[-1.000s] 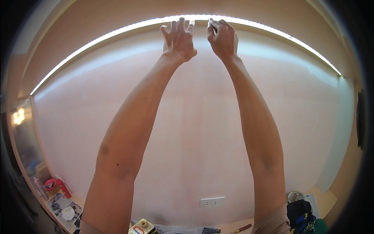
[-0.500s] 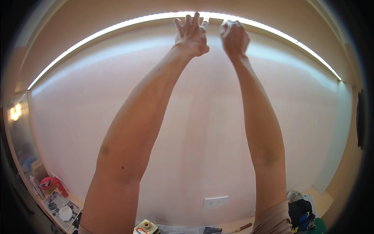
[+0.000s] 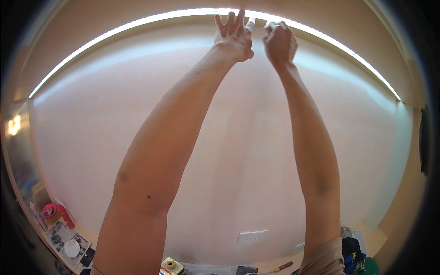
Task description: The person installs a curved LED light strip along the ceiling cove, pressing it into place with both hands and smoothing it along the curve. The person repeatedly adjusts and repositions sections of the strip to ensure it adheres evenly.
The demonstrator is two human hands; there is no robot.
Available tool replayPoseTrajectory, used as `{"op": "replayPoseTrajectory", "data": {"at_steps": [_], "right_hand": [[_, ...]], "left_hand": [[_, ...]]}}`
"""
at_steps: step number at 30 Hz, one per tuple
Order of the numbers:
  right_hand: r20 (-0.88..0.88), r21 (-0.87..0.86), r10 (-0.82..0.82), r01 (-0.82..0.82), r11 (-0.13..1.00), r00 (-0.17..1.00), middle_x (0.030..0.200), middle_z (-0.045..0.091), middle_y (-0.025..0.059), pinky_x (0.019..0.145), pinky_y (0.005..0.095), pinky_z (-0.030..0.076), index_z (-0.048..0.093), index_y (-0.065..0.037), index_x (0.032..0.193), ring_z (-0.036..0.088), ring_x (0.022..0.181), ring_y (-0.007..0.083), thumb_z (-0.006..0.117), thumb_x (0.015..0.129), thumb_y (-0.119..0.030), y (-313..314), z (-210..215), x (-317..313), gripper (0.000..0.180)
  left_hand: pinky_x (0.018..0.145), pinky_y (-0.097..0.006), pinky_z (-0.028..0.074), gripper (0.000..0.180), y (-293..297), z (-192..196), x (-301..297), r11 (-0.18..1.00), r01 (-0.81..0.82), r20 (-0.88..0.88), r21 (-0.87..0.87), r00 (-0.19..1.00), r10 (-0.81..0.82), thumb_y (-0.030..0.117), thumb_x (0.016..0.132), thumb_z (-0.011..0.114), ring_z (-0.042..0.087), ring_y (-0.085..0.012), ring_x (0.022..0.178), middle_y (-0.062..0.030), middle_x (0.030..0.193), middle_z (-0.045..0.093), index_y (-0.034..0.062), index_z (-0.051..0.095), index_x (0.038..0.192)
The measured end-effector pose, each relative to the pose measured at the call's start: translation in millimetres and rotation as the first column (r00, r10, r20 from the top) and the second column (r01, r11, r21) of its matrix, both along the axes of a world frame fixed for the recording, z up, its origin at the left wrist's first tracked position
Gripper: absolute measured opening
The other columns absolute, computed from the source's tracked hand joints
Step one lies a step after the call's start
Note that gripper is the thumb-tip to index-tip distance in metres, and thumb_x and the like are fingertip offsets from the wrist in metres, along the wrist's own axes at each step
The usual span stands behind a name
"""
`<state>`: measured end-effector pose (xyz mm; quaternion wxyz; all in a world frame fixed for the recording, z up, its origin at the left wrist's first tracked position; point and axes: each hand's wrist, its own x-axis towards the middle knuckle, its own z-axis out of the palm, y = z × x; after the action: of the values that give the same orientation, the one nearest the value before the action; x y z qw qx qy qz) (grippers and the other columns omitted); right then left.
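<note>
A glowing white LED light strip [image 3: 133, 27] runs along the underside of a wooden panel [image 3: 160, 9] above the pale wall. Both my arms are raised toward it. My left hand [image 3: 233, 39] is spread, its fingertips pressed at the strip and the panel's edge near the middle. Just right of it, my right hand [image 3: 278, 43] is closed with the fingers curled, close under the strip. What its fingers hold, if anything, is hidden.
Low on the wall sits a white socket plate [image 3: 252, 236]. Along the surface below are a yellowish can [image 3: 171, 266], a screwdriver [image 3: 283, 266], dark cloth [image 3: 352, 256] and, at the left, a red bottle [image 3: 66, 217] beside a red bowl [image 3: 48, 211]. A glass panel [image 3: 23, 151] borders the left side.
Both hands have shifted slightly to the right in view, the left one more. The left hand stays spread and the right stays closed. The view has tilted a little.
</note>
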<state>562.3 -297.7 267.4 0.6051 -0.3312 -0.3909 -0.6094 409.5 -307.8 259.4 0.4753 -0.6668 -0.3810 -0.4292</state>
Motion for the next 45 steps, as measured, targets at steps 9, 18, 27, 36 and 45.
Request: {"op": "replayPoseTrajectory", "data": {"at_steps": [9, 18, 27, 36, 45], "right_hand": [[0.009, -0.022, 0.004, -0.003, 1.0, 1.0, 0.096, 0.073, 0.0141, 0.072, 0.0462, 0.058, 0.074, -0.006, 0.087, 0.072, 0.08, 0.0346, 0.06, 0.095, -0.021, -6, -3, -7, 0.022], [0.108, 0.015, -0.029, 0.028, 1.0, 0.994, 0.103, 0.073, 0.0135, 0.071, 0.0456, 0.059, 0.073, -0.006, 0.085, 0.072, 0.08, 0.0356, 0.06, 0.097, -0.021, 0, -1, -9, 0.024], [0.076, -0.007, 0.002, -0.002, 1.0, 0.997, 0.096, 0.071, 0.0146, 0.075, 0.0464, 0.057, 0.075, -0.007, 0.089, 0.071, 0.083, 0.0349, 0.063, 0.096, -0.022, 7, -1, -19, 0.021], [0.075, 0.067, -0.003, -0.002, 0.998, 0.997, 0.1, 0.071, 0.0139, 0.071, 0.0426, 0.059, 0.074, -0.005, 0.092, 0.072, 0.08, 0.0322, 0.064, 0.095, -0.018, 8, 2, -5, 0.017], [0.115, 0.084, 0.001, -0.011, 0.996, 0.993, 0.104, 0.071, 0.0111, 0.065, 0.0431, 0.06, 0.074, -0.007, 0.103, 0.073, 0.082, 0.0298, 0.062, 0.094, -0.013, 7, -1, 5, 0.015]], "left_hand": [[0.122, -0.064, 0.013, 0.098, 15, 1, 3, 0.998, 0.048, 0.0, 0.049, 0.999, -0.048, 0.032, 0.081, 0.072, 0.02, -0.0324, 0.154, -0.0124, 0.171, 0.014, 0.0174, 0.024, 0.165], [0.119, -0.059, 0.02, 0.094, 18, 3, 1, 0.992, 0.027, 0.0, 0.123, 1.0, -0.027, 0.026, 0.08, 0.074, 0.028, -0.0304, 0.148, -0.0115, 0.168, 0.021, 0.0166, 0.03, 0.163], [0.119, -0.066, 0.019, 0.054, 22, 6, 3, 0.968, 0.226, -0.062, 0.111, 0.974, -0.22, 0.006, 0.083, 0.06, 0.041, -0.0425, 0.138, -0.0213, 0.144, 0.049, 0.0074, 0.057, 0.138], [0.117, -0.06, 0.022, 0.041, 52, 19, 12, 0.736, 0.594, 0.042, 0.324, 0.768, -0.639, 0.03, 0.104, 0.044, 0.043, -0.0441, 0.135, -0.0248, 0.138, 0.052, 0.0035, 0.055, 0.133], [0.115, -0.066, 0.023, 0.041, 65, 20, -3, 0.784, 0.524, -0.061, 0.333, 0.842, -0.536, 0.017, 0.1, 0.044, 0.039, -0.0432, 0.139, -0.022, 0.148, 0.045, 0.0076, 0.053, 0.138]]}}
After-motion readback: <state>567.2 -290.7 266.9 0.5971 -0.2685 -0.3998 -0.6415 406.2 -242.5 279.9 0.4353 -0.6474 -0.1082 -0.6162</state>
